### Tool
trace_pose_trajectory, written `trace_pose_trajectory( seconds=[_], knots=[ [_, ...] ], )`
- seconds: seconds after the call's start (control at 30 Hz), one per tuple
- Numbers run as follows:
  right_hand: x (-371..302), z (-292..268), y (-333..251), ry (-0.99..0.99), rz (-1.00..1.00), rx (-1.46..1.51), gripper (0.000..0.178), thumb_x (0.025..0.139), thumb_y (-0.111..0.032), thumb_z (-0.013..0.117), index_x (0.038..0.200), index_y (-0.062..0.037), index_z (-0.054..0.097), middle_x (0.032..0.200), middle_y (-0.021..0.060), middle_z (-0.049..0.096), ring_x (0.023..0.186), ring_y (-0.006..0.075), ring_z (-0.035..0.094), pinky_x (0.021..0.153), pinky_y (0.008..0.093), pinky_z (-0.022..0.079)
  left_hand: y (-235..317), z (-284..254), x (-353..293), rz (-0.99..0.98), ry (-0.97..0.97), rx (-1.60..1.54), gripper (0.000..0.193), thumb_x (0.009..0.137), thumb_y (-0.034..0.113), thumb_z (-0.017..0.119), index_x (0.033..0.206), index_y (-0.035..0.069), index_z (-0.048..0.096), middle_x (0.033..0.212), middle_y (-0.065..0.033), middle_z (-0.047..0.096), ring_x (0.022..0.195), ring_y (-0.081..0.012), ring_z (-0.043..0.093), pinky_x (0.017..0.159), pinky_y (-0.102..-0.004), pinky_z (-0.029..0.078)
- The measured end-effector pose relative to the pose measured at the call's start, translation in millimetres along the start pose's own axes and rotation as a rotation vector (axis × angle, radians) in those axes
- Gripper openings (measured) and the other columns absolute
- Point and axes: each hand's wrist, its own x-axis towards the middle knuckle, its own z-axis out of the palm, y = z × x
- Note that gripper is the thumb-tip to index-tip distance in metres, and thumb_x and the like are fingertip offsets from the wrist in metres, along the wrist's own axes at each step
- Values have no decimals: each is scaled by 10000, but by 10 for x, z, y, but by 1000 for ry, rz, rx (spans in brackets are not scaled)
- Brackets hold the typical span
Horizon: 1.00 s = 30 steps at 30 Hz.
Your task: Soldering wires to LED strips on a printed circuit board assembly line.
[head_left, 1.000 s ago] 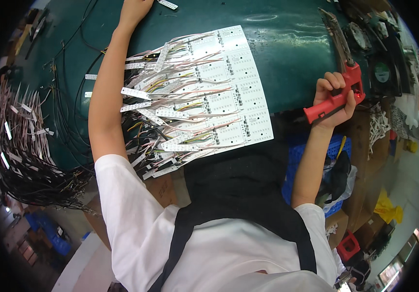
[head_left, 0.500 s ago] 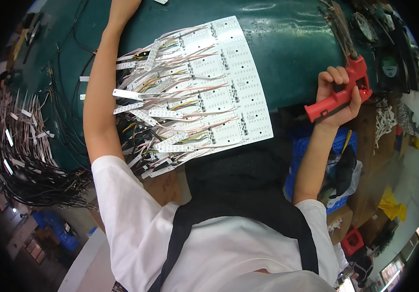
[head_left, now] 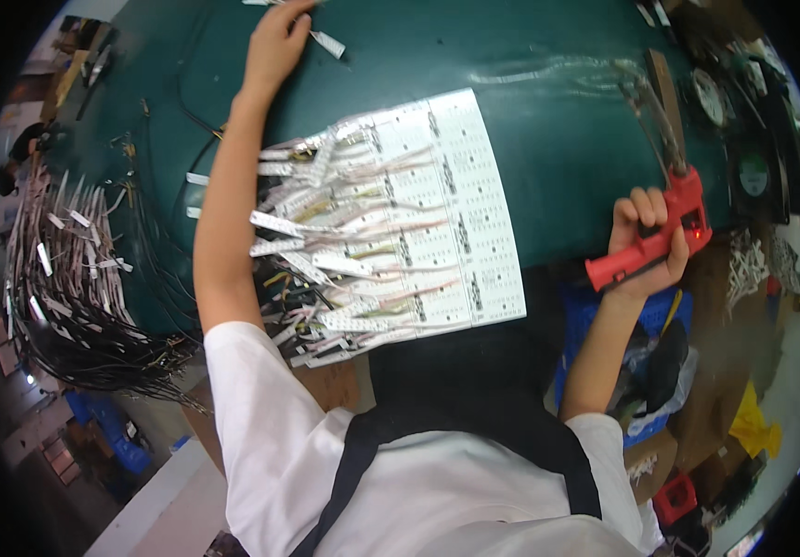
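My left hand (head_left: 281,45) reaches to the far side of the table, its fingers pinched together. A small white strip (head_left: 328,44) shows beside the fingertips, seemingly on a lead from them; the grip itself is too small to make out. Nearer my body lies a white circuit board panel (head_left: 483,204), with many wired white strips (head_left: 349,266) spread over its left part, beside my left forearm. My right hand (head_left: 646,241) is wrapped round the handle of a red pistol-shaped tool (head_left: 688,200). A small red light glows on the tool, and its front points away from me.
A thick bundle of wired strips (head_left: 75,269) lies at the table's left edge. Loose black cables (head_left: 144,218) run beside it. A blue crate (head_left: 581,330) stands below the right forearm. Dark equipment (head_left: 753,158) sits at the right on the green table (head_left: 567,139).
The whole view has shifted, so the panel and table appear lower. My left hand now shows fully, with a white strip beside it. My right hand keeps its grip on the red tool.
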Motion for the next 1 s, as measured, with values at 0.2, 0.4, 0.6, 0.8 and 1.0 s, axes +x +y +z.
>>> trace_pose_trajectory(
  seconds=[0.2, 0.4, 0.6, 0.8, 1.0],
  knots=[
    [1, 15, 12, 52, 10, -51, 395, 811, -205, 620, 1078, -1, 411, 847, 50, 395, 795, 172, 400, 760, 326, 359, 333, -79, 60, -93, -128, 470, 163, 808, 6, 581, 954, 40, 646, 1021, -134, 645, 973, -336, 605, 871, -389, 479],
    [-39, 22, 11, 76, -5, -96, 538, 817, -240, 631, 1227, 14, 393, 838, 50, 422, 773, 158, 429, 731, 315, 383, 316, -313, 311, 68, -310, 806, 124, 815, 88, 613, 937, 66, 622, 907, -95, 623, 926, -292, 596, 934, -411, 431],
    [-4, 65, 34, 66, 10, -77, 616, 829, -195, 626, 1337, -9, 331, 831, 43, 385, 768, 151, 403, 735, 305, 387, -302, -557, 1183, -11, -86, 887, 201, 853, 134, 571, 1040, 85, 623, 923, -100, 646, 928, -302, 611, 887, -434, 442],
    [-3, 53, 24, 108, -21, -80, 584, 835, -196, 617, 1320, -13, 348, 847, 50, 403, 776, 156, 412, 749, 313, 401, -575, -484, 1543, -325, -562, 1282, 178, 872, 211, 570, 966, 69, 621, 1008, -125, 633, 930, -326, 631, 785, -455, 507],
    [64, 81, 36, 90, -7, -65, 547, 842, -200, 610, 1288, -5, 362, 850, 51, 405, 776, 153, 408, 749, 310, 397, -551, -901, 1998, -163, -294, 1146, 173, 867, 158, 501, 892, 31, 616, 937, -167, 631, 887, -393, 626, 769, -463, 505]
  ],
)
